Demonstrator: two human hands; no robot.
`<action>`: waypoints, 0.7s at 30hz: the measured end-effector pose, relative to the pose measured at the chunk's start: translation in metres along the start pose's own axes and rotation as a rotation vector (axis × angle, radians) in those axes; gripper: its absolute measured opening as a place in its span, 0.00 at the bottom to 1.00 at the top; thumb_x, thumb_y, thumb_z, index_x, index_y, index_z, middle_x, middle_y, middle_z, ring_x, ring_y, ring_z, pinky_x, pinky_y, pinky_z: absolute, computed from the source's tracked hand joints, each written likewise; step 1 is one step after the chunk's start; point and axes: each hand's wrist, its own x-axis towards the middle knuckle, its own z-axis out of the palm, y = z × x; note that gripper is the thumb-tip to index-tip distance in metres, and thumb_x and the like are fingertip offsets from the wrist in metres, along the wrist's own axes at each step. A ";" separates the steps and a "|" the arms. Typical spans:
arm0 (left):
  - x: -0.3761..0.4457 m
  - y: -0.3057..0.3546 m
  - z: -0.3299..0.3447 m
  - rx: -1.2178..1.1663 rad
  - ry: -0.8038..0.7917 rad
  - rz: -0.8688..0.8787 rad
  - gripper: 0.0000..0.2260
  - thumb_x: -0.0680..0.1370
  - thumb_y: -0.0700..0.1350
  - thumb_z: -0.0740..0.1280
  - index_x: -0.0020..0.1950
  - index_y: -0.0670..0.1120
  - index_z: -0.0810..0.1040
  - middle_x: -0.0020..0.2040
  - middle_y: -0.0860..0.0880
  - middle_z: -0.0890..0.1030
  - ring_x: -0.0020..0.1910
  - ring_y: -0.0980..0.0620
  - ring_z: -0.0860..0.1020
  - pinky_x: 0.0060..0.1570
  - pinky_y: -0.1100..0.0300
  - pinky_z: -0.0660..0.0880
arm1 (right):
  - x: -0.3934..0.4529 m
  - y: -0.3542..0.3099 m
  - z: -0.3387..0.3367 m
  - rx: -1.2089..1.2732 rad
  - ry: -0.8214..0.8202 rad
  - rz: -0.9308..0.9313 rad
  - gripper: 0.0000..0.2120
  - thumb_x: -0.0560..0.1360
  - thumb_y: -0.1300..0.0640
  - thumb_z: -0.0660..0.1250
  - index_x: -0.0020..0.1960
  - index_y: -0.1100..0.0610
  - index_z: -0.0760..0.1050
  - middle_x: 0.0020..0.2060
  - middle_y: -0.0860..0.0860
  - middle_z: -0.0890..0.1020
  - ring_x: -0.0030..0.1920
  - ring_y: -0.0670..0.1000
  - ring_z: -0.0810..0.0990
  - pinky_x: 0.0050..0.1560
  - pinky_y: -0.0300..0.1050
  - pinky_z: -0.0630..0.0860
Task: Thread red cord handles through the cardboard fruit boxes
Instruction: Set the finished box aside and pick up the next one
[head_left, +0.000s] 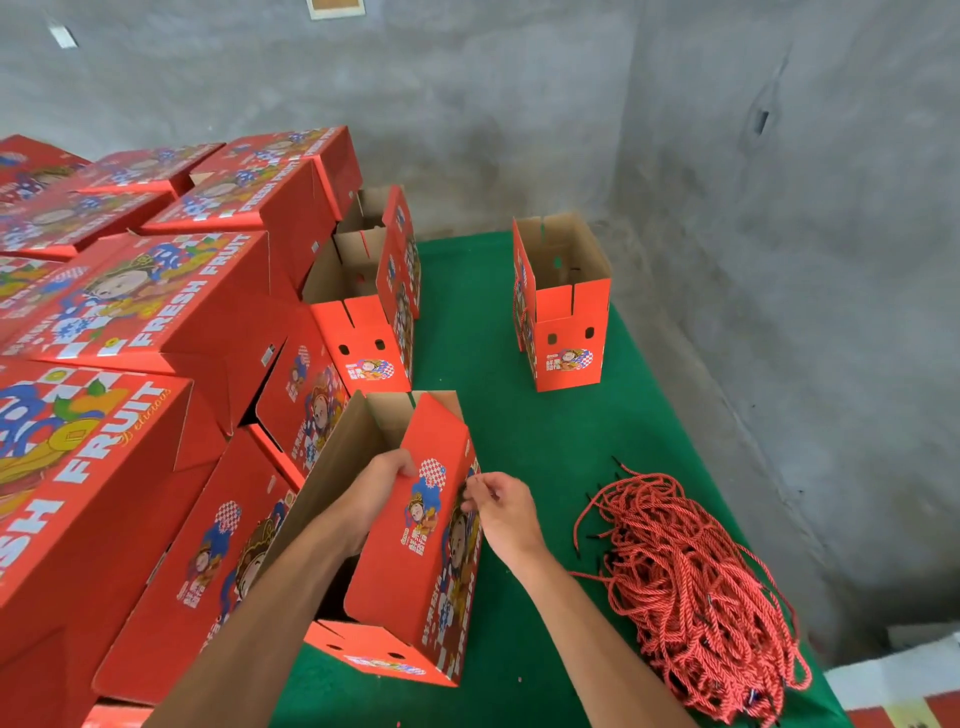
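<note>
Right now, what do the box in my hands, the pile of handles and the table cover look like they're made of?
Box in your hands: corrugated cardboard, red print outside with a slight sheen, plain brown inside.
Pile of handles: twisted red cord, likely synthetic or cotton; dark tips, probably plastic.
Table cover: green, matte and fuzzy, seemingly felt or similar cloth.

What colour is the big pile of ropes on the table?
The pile of cords is red with small black tips, lying on the green table cover; the head view shows it.

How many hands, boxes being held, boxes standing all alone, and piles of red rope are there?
hands: 2, left hand and right hand
held box: 1
lone box: 1
rope pile: 1
Total: 5
</note>
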 end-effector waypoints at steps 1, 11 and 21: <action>0.001 -0.001 -0.002 -0.001 0.007 0.003 0.21 0.54 0.51 0.69 0.42 0.42 0.87 0.45 0.36 0.86 0.34 0.42 0.83 0.36 0.54 0.80 | 0.000 0.001 0.003 0.031 0.014 0.006 0.12 0.85 0.54 0.64 0.49 0.60 0.81 0.43 0.51 0.85 0.39 0.42 0.83 0.43 0.35 0.77; 0.011 -0.011 -0.009 -0.041 -0.062 0.008 0.22 0.58 0.51 0.71 0.48 0.43 0.88 0.51 0.36 0.85 0.42 0.40 0.85 0.41 0.50 0.82 | 0.001 0.007 0.018 0.404 0.146 0.160 0.09 0.83 0.58 0.67 0.49 0.62 0.83 0.37 0.50 0.84 0.38 0.44 0.81 0.40 0.38 0.76; 0.006 -0.011 0.022 -0.002 -0.143 0.006 0.33 0.81 0.67 0.56 0.61 0.40 0.83 0.54 0.39 0.86 0.55 0.41 0.84 0.58 0.49 0.80 | -0.008 0.012 0.006 0.229 0.111 0.017 0.09 0.82 0.59 0.69 0.46 0.61 0.85 0.42 0.54 0.87 0.41 0.48 0.84 0.45 0.41 0.79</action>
